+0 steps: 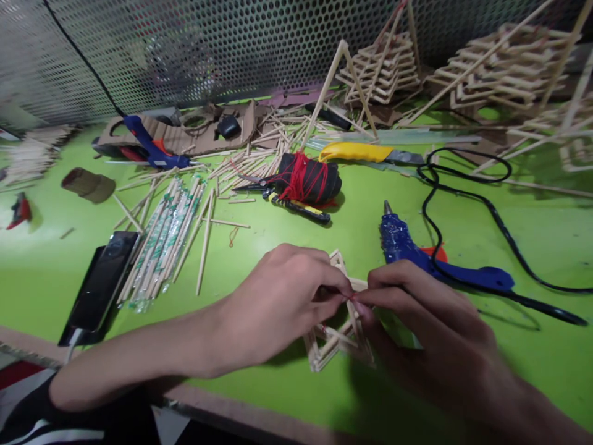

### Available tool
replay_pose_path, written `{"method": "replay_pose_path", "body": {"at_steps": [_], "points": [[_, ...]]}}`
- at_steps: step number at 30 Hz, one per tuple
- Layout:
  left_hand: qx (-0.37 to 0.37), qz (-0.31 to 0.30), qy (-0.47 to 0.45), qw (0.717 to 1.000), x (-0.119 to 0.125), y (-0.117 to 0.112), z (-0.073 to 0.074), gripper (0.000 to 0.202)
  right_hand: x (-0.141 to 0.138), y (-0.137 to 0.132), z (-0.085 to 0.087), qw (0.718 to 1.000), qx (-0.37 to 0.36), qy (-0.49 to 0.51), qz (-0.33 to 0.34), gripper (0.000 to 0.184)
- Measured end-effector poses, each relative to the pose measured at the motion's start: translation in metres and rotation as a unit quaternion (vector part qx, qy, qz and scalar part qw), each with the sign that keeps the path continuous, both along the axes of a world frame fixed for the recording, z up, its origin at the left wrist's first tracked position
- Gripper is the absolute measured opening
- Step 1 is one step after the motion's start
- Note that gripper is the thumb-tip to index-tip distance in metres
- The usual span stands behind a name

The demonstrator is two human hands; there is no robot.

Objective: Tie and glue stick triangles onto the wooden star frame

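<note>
Closely, our left hand (pixel 290 300) and right hand (pixel 430 315) pinch, fingers (pixel 337 280) together, on what looks like red thread (pixel 353 297). We meet over a wooden-stick frame (pixel 325 352).

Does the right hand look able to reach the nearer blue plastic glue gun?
Probably yes: the glue gun lies beyond the right hand, nothing visibly between, though a black cord crosses it and that hand is busy at a pale wooden frame.

stick frame (pixel 340 335): pale tan | wound thread (pixel 303 176): red | nearer glue gun (pixel 414 252): blue, orange trigger (pixel 439 251) | tabletop (pixel 354 228): lime green
</note>
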State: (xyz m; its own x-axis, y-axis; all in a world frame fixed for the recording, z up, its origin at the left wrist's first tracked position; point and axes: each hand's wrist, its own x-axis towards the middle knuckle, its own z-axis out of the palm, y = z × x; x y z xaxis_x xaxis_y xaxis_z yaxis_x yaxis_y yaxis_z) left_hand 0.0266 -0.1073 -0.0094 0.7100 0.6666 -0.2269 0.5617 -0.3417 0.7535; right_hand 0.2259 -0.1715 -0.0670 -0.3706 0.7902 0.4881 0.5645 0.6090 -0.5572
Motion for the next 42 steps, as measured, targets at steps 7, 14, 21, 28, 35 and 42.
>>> {"method": "replay_pose_path", "body": {"at_steps": [7, 14, 21, 28, 35, 42], "points": [[0.042, -0.027, 0.003, 0.999, -0.0005, -0.0023, -0.0002, 0.017, 0.0015, -0.0008, -0.0022, 1.000, 0.003, -0.011, -0.008, 0.015], [0.081, -0.066, 0.027, 0.994, -0.0020, -0.0025, -0.0024, 0.014, 0.0003, 0.0003, -0.0002, 1.000, 0.012, -0.016, -0.005, 0.014], [0.071, -0.077, 0.033, 0.994, 0.0010, 0.0006, -0.0012, 0.020, 0.0004, 0.0012, -0.0004, 1.000, 0.005, -0.010, -0.003, 0.014], [-0.010, -0.021, 0.007, 1.000, 0.0028, 0.0046, -0.0016, 0.017, 0.0018, 0.0020, 0.0007, 1.000, -0.002, -0.005, -0.018, 0.015], [-0.030, -0.007, 0.003, 1.000, 0.0044, 0.0062, -0.0003, 0.018, 0.0041, 0.0001, 0.0032, 0.999, -0.044, 0.010, 0.012, 0.018], [-0.033, -0.013, -0.004, 0.999, 0.0050, 0.0068, -0.0012, 0.018, 0.0020, 0.0015, -0.0006, 0.999, -0.039, 0.004, 0.016, 0.015]]}}
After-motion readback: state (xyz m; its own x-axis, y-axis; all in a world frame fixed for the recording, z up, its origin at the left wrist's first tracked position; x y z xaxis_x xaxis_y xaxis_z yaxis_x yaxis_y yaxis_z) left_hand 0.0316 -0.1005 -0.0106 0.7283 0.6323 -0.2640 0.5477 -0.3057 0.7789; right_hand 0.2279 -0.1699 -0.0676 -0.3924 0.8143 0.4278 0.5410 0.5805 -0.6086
